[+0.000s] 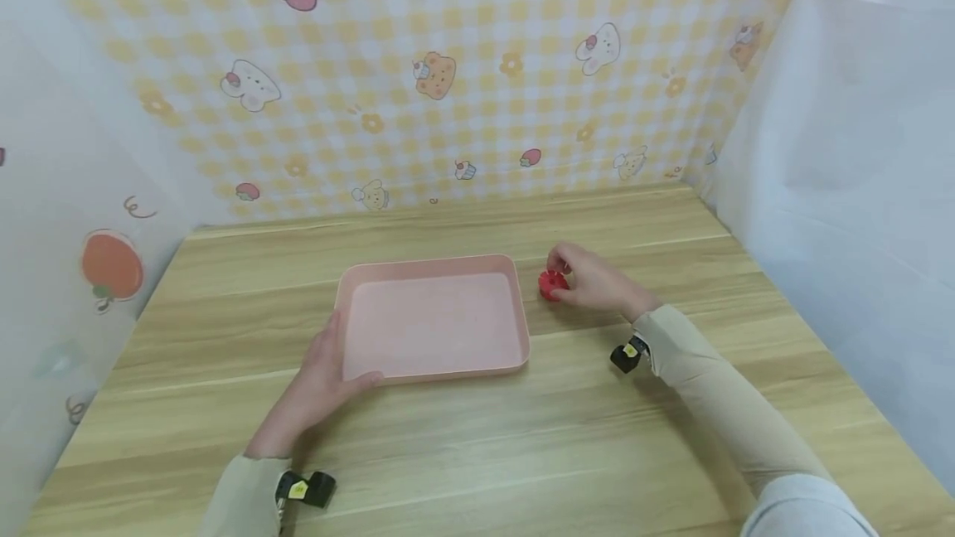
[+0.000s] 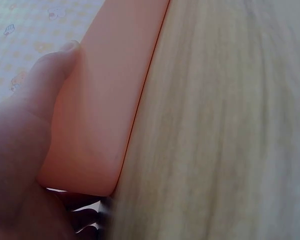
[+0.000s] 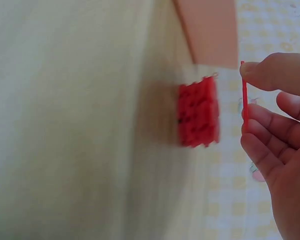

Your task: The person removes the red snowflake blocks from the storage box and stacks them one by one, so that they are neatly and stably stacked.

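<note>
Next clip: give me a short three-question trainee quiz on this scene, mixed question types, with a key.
1. True or false: the pink tray has objects inside it.
2. Which hand grips the tray's near corner? A. left hand B. right hand
3. Fill in: the small red piece lies on the wooden table, on the tray's ____ side.

Key: 1 false; 2 A; 3 right.

Head view: bright, even, diffuse light; soft faint shadows under the forearms on the tabletop (image 1: pixel 522 437); straight edges bow toward the frame corners; both wrist views are washed out and blurred; the red block (image 3: pixel 199 111) is smeared; the fingers (image 3: pixel 270 125) are soft.
</note>
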A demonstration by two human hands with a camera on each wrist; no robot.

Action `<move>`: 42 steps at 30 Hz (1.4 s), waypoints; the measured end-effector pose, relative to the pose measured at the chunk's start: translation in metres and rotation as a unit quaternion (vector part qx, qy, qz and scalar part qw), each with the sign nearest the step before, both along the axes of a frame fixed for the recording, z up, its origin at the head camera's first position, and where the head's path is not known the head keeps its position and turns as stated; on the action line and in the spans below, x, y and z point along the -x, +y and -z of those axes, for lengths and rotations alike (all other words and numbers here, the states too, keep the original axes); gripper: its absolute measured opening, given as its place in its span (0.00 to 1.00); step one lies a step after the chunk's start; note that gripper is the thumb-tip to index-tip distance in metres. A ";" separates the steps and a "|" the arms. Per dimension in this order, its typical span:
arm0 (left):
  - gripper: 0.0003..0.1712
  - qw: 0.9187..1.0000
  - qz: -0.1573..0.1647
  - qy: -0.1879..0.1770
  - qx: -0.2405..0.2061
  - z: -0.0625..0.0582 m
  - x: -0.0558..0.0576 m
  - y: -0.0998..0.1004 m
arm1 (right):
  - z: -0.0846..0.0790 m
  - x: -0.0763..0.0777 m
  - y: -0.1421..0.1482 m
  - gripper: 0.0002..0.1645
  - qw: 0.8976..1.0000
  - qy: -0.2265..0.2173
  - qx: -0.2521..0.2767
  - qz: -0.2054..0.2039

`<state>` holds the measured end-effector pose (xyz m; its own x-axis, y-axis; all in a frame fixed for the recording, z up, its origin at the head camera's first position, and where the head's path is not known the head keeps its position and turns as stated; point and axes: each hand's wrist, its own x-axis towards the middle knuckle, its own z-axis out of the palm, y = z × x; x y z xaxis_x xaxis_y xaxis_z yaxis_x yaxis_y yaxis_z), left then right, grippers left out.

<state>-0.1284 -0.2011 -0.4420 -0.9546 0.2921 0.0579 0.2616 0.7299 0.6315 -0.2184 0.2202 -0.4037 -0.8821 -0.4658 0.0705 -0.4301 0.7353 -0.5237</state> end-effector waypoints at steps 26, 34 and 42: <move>0.70 1.000 -0.005 -0.010 0.013 -0.003 -0.002 0.000 | 0.007 -0.013 0.018 0.26 1.000 0.007 -0.020 0.023; 0.70 1.000 -0.006 -0.010 0.017 -0.004 -0.004 0.000 | 0.009 -0.028 0.036 0.36 0.999 0.030 -0.036 0.024; 0.72 0.998 -0.016 0.014 0.058 -0.008 -0.003 0.005 | 0.004 -0.044 0.046 0.42 0.995 0.046 -0.078 0.036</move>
